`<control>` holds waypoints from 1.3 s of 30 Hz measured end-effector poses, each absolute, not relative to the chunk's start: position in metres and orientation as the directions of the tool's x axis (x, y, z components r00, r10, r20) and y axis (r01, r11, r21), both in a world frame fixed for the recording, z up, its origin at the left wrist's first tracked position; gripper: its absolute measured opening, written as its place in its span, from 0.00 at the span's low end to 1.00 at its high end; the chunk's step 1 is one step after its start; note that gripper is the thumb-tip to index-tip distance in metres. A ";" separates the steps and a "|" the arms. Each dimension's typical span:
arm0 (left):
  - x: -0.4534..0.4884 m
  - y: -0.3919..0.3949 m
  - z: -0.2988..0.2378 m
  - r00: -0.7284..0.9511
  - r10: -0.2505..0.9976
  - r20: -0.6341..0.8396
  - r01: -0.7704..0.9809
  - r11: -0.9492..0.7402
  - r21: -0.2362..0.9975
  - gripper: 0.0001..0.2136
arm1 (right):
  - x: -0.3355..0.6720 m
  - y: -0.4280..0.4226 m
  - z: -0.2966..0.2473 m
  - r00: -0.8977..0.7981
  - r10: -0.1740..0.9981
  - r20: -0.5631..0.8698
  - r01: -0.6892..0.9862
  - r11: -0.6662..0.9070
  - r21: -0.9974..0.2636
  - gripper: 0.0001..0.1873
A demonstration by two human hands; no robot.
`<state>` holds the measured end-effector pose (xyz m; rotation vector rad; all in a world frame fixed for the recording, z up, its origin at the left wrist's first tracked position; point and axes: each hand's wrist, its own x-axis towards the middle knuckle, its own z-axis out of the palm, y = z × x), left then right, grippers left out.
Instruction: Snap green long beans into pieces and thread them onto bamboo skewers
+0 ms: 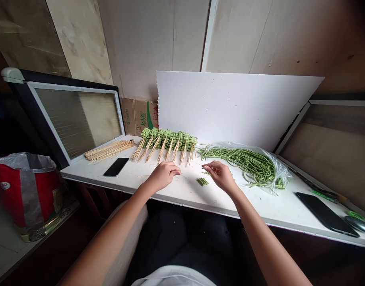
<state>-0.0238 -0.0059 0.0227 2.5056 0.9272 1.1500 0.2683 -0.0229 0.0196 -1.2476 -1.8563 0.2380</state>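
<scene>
My left hand (165, 175) is closed in a pinch above the white table, just in front of the stacked skewers; a hint of green shows at its fingertips, too small to name. To the right, my right hand (220, 174) also pinches, and what its fingers hold is hidden. Beneath and between the hands lies a small row of cut green bean pieces (202, 181). Behind them, skewered green beans (170, 139) are piled up with their bamboo sticks pointing toward me. Long green beans (248, 163) spill from a clear plastic bag (282, 171) beside my right hand.
Loose bamboo skewers (109, 150) and a phone (116, 167) lie on the table (176, 194) at left. At right are a black phone (325, 213) and a mouse (358, 223). A white board (236, 107) and a carton (137, 115) stand behind. A red bag (9, 190) is at far left.
</scene>
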 end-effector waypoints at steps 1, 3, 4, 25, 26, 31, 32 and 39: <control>-0.022 -0.006 0.021 0.499 0.632 0.593 0.446 -0.774 0.449 0.08 | 0.270 -0.021 0.016 -0.139 0.847 0.513 0.702 0.450 -0.552 0.17; -0.019 -0.007 0.017 0.520 0.623 0.584 0.438 -0.782 0.444 0.09 | 0.270 -0.018 0.010 -0.147 0.887 0.438 0.765 0.383 -0.518 0.13; -0.018 -0.007 0.015 0.528 0.619 0.582 0.435 -0.785 0.441 0.09 | 0.270 -0.018 0.007 -0.133 0.904 0.407 0.787 0.346 -0.510 0.11; -0.020 -0.002 0.004 0.553 0.652 0.520 0.477 -0.759 0.444 0.15 | 0.263 -0.014 -0.002 -0.007 0.927 0.376 0.838 0.210 -0.503 0.25; -0.019 -0.003 0.004 0.560 0.652 0.511 0.472 -0.758 0.449 0.16 | 0.260 -0.016 0.002 -0.033 0.925 0.380 0.805 0.250 -0.539 0.26; -0.010 -0.010 0.006 0.545 0.634 0.549 0.408 -0.772 0.488 0.16 | 0.237 -0.036 0.020 -0.248 0.889 0.384 0.538 0.456 -0.709 0.25; -0.008 -0.011 0.007 0.540 0.626 0.562 0.388 -0.778 0.494 0.16 | 0.233 -0.040 0.022 -0.277 0.877 0.392 0.505 0.480 -0.717 0.25; 0.000 -0.015 0.008 0.499 0.579 0.644 0.302 -0.813 0.497 0.19 | 0.223 -0.048 0.025 -0.293 0.809 0.509 0.481 0.585 -0.653 0.20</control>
